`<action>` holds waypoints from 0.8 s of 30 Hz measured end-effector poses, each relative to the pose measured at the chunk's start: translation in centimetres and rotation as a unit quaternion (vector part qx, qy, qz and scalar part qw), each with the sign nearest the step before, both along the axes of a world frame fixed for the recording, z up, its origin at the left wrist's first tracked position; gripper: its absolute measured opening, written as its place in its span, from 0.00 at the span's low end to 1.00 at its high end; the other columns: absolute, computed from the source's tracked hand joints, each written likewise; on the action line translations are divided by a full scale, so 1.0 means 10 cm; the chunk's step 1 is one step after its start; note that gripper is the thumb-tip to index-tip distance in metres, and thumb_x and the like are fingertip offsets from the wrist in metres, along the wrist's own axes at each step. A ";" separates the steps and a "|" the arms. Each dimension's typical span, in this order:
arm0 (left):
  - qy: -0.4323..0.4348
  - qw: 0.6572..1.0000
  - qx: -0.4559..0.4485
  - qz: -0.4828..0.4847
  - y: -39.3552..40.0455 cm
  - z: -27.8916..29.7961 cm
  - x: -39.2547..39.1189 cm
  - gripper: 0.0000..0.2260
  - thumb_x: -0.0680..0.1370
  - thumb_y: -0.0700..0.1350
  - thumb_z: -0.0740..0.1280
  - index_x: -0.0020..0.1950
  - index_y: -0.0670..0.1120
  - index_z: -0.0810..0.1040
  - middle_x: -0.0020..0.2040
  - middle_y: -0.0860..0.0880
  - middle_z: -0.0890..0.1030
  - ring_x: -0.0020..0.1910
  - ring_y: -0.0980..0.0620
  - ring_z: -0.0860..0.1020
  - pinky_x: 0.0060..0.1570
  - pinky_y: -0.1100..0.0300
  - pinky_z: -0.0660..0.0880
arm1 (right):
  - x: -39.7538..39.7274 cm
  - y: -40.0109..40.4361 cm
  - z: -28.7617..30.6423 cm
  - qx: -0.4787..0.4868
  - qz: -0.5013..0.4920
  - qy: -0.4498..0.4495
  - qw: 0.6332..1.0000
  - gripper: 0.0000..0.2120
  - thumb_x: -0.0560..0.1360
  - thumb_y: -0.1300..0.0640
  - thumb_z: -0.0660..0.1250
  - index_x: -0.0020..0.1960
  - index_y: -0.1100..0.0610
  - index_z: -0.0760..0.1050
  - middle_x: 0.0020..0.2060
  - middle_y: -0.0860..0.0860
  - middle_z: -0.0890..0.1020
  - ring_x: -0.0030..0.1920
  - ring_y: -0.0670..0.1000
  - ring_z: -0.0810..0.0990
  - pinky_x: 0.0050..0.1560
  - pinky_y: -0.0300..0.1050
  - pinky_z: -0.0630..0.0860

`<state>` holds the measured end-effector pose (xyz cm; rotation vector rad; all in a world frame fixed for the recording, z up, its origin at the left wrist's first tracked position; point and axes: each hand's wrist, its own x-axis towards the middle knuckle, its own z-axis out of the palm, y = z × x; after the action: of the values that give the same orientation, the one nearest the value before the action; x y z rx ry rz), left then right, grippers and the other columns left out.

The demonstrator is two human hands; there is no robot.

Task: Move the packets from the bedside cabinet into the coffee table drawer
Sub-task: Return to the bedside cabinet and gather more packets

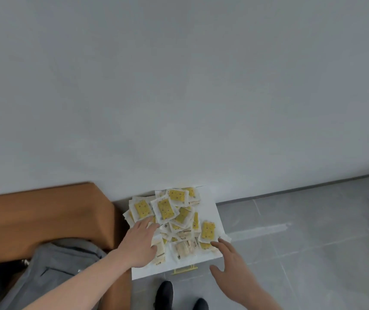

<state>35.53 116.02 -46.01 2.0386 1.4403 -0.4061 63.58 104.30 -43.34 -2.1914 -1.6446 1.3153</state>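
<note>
We look down on a heap of packets (174,217) piled on the white top of the bedside cabinet (212,211), which stands against the pale wall (179,86) with a brown headboard or bed frame (44,215) just to its left. Most of the packets are white squares with a yellow patch printed with dark dots, and a few near the front edge are paler, beige ones; they overlap one another loosely and lie at all angles, spreading from the back of the cabinet top towards its front. Our left hand (139,241) reaches in from the lower left and lies flat on the near left part of the heap, its fingers (150,222) straight and spread, resting on the packets without curling round any of them. Our right hand (230,258) comes in from the lower right, at the front right corner of the cabinet top, with its fingers (218,245) straight and apart, their tips at the edge of the nearest packets; we cannot tell whether they touch, and the hand holds nothing. A grey garment (51,269) lies crumpled on the bed at lower left. Below the cabinet front, a yellow handle (184,270) shows, and on the grey tiled floor (291,242) we see two dark shoes (165,291).
</note>
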 end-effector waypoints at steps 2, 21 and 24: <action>0.000 1.000 -0.001 0.005 0.28 -0.33 0.09 0.32 0.81 0.49 0.63 0.84 0.53 0.54 0.85 0.49 0.46 0.83 0.46 0.48 0.80 0.50 0.57 | 0.00 0.26 -0.28 -0.004 0.000 0.003 1.000 0.28 0.80 0.51 0.66 0.78 0.42 0.64 0.81 0.42 0.59 0.79 0.47 0.63 0.77 0.43 0.63; 0.054 0.996 0.064 -0.020 1.15 -2.70 0.50 0.45 0.80 0.50 0.65 0.82 0.57 0.32 0.83 0.46 0.31 0.82 0.38 0.36 0.82 0.40 0.48 | -0.07 1.12 -2.26 -0.001 0.007 -0.009 1.000 0.31 0.80 0.54 0.66 0.80 0.42 0.61 0.81 0.39 0.57 0.80 0.45 0.59 0.76 0.47 0.67; 0.041 0.995 0.093 -0.011 1.14 -2.78 0.50 0.41 0.81 0.48 0.64 0.83 0.60 0.37 0.84 0.47 0.36 0.83 0.39 0.42 0.81 0.42 0.55 | -0.21 1.26 -2.38 0.015 0.023 -0.008 1.000 0.32 0.80 0.53 0.66 0.81 0.43 0.59 0.81 0.40 0.56 0.81 0.47 0.57 0.78 0.48 0.64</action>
<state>40.58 127.42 -73.77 2.2091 1.5581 -0.3805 61.53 116.87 -67.13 -2.1663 -1.7187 1.2785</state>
